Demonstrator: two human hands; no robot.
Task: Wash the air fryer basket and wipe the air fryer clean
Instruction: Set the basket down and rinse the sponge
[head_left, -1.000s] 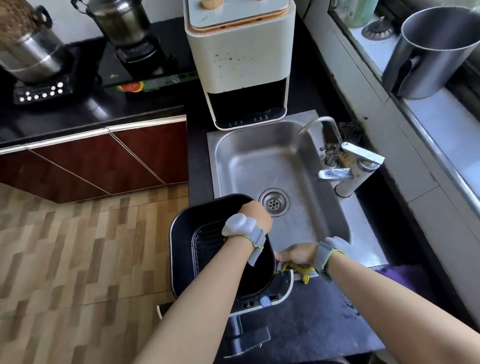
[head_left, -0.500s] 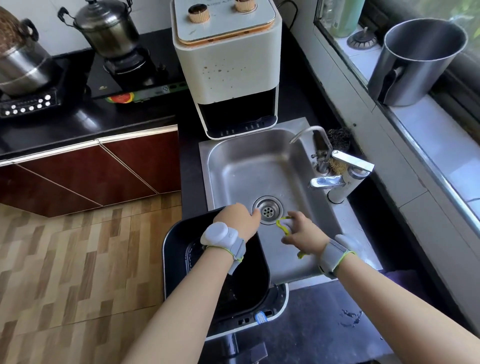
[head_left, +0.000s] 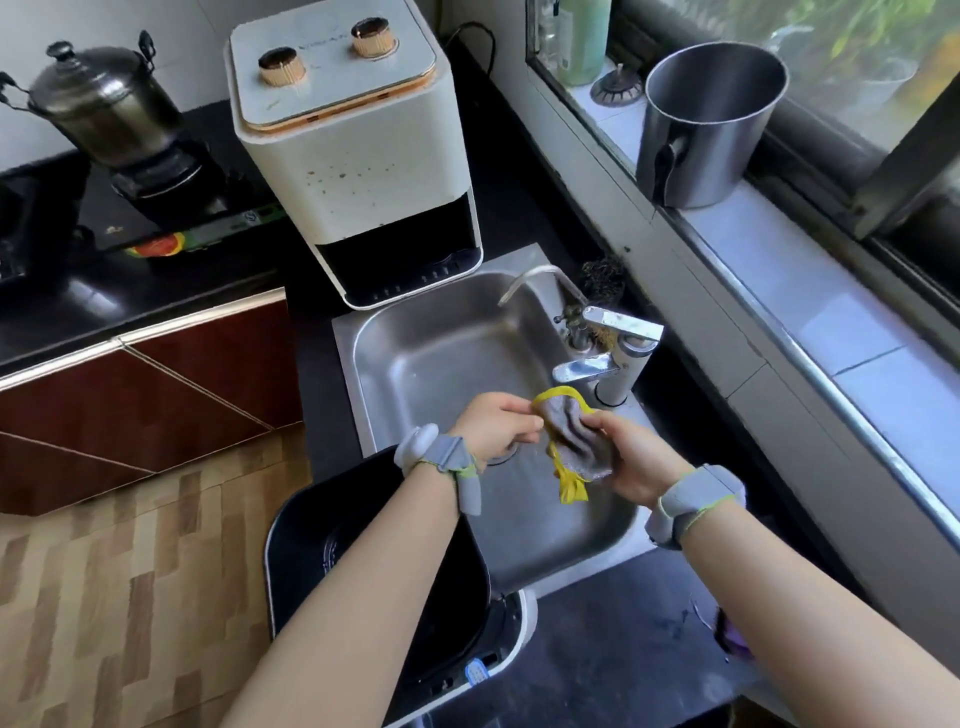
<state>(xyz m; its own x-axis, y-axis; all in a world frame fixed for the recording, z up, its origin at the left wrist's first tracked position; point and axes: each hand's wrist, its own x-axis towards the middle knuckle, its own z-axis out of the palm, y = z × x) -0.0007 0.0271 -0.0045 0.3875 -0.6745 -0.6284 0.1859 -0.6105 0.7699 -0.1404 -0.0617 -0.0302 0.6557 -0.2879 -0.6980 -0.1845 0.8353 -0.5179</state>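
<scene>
A: Holding the grey cloth (head_left: 574, 441) with the yellow edging over the sink (head_left: 441, 364), both hands have a grip on it: the left hand (head_left: 496, 428) pinches one end, the right hand (head_left: 631, 457) is curled round the other.

B: And the air fryer basket (head_left: 311, 551)?

A: Black, at the near left, sitting on the sink's front corner and hanging out past the surface (head_left: 597, 649). The left forearm passes right over it.

B: That looks like the risk. A bump from that arm could tip it to the floor.

A: Also the air fryer (head_left: 353, 171) stands just behind the sink; water from the faucet (head_left: 608, 358) or a dripping cloth might splash its open front.
</scene>
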